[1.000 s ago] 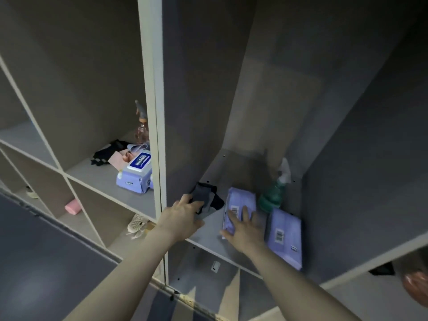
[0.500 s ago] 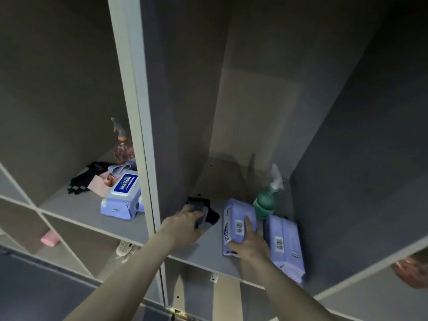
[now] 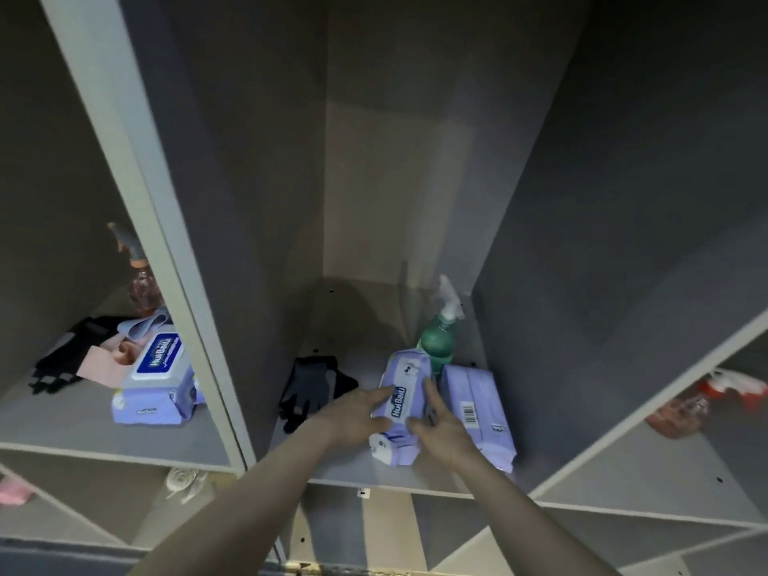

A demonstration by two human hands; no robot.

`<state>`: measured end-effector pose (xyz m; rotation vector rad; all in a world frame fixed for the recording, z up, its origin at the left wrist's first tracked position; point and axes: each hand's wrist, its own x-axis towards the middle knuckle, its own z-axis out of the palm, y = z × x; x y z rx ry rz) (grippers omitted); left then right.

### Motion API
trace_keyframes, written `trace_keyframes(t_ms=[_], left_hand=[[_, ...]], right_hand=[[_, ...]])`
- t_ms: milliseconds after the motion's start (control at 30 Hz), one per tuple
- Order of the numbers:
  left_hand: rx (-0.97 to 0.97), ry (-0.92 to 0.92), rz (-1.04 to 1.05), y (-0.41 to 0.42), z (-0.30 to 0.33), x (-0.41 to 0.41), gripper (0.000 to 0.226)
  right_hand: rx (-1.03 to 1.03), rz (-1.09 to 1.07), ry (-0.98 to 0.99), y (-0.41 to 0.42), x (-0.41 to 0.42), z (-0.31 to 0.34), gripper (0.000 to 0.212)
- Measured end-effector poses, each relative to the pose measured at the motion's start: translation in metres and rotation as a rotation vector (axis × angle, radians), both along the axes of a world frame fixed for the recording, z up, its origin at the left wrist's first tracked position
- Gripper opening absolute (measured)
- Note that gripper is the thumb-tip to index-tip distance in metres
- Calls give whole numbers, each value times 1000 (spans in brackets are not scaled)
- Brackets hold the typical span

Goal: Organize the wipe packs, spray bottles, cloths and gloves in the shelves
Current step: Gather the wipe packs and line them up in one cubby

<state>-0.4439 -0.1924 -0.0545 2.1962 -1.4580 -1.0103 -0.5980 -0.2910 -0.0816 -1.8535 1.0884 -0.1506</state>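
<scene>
Middle compartment, item one: a lilac wipe pack (image 3: 400, 399), soft plastic, tipped up on its long side with the blue-and-white label facing me and a white patch near its lower end. My left hand (image 3: 356, 413) lies against its left face, fingers fairly straight, and my right hand (image 3: 441, 421) clasps its right edge, fingers curled over the top (so the pack sits between both palms). It stands on the shelf board (image 3: 340, 471) near the front lip.

Item two: a second lilac pack (image 3: 478, 413), just beside the first on the right, barcode sticker upward.

Item three: a green spray bottle (image 3: 436, 340) with a white trigger head, upright behind the two packs.

Item four: dark gloves (image 3: 313, 384) lying flat to the left, apart from my left hand.

Left compartment: a labelled wipe pack (image 3: 156, 378), black gloves (image 3: 62, 363), a pink cloth (image 3: 99, 367), a pinkish spray bottle (image 3: 143, 284).
</scene>
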Motion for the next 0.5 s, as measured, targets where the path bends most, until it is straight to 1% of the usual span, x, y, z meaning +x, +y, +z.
trace_keyframes(t_ms=[67,100,267,333,500], left_hand=[[-7,32,-14,-6,-6,-4,64],[-7,36,-24,-8,-10,-6,63],[-35,41,30,-4,-25,-8,53],[-36,30,23,1,-29,-5,50],[3,30,-7,19,-37,0,45]], right_hand=[[-29,44,71,1,2,-5,65],[-33,54,77,2,2,-9,63],[37,36,11,2,1,-10,55],[43,60,25,-1,-3,-9,55],[28,220,99,2,-10,-5,56]])
